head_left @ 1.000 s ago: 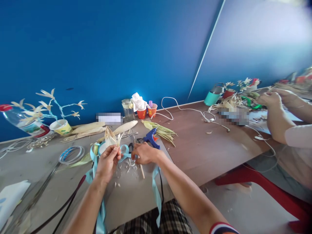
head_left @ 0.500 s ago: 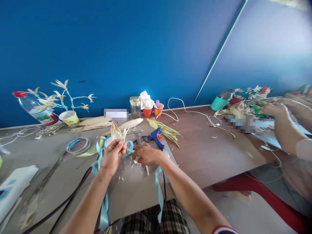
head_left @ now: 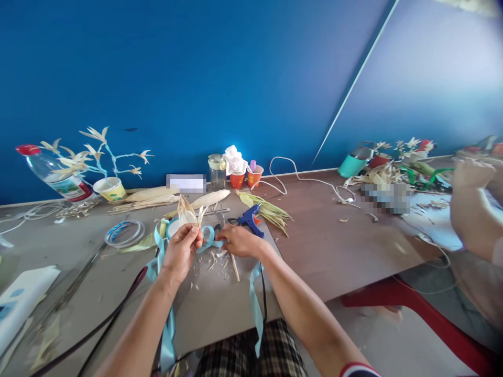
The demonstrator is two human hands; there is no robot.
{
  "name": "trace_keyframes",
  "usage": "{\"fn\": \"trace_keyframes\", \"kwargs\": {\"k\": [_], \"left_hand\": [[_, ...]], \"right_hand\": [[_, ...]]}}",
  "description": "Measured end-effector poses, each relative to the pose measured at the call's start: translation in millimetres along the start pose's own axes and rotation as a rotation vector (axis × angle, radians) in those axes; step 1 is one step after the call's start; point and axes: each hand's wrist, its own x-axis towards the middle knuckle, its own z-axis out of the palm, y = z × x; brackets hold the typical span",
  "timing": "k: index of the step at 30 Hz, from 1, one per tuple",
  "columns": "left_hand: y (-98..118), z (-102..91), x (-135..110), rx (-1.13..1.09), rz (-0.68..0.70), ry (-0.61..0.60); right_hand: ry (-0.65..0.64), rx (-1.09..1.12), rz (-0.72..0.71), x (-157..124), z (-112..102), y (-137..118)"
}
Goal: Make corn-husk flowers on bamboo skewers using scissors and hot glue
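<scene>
My left hand is closed in a pinch around the base of a dried corn husk flower, its pale pointed petals upward. To its right, my right hand reaches over the table with fingers loosely spread. Those fingers are at the dark handles of a pair of scissors; whether they touch them is partly hidden. Light blue ribbon loops between the two hands, and another end hangs off the table edge. Beyond my right hand lies a blue glue gun.
Green corn husks lie behind the glue gun. A wooden stick and husk scraps are in front of my right hand. At left stand a bottle and a yellow cup with husk flowers. A co-worker's arm is at far right.
My right hand has moved forward and slightly right, from above the scraps to the scissors' handles. My left hand keeps its hold on the husk flower. The co-worker's arm has shifted right.
</scene>
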Motion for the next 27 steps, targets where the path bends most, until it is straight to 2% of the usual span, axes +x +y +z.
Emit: {"fn": "trace_keyframes", "kwargs": {"k": [5,9,14,17,21,25,27], "left_hand": [[-2.5,-0.5,0.1,-0.011,-0.009,0.0],[-6.7,-3.6,2.4,-0.024,-0.003,0.0],[-7.1,-3.3,3.0,-0.008,-0.005,0.021],[-5.6,-1.9,1.9,-0.003,0.002,0.021],[-6.2,-2.5,2.1,-0.005,-0.004,0.008],[-8.5,-1.6,3.6,-0.032,-0.05,0.021],[-8.7,0.8,3.7,-0.038,-0.064,0.034]], "right_hand": [[-0.108,-0.088,0.088,-3.7,-1.6,4.1],[-0.129,-0.169,0.11,-7.5,-0.8,1.4],[-0.165,-0.154,0.147,-5.6,0.4,2.7],[-0.074,-0.085,0.096,-2.5,-0.2,5.1],[0.109,0.149,-0.016,-0.1,-3.0,3.9],[0.184,0.428,-0.003,-2.1,-5.4,-0.8],[0.232,0.531,-0.048,-3.8,-6.5,-3.1]]}}
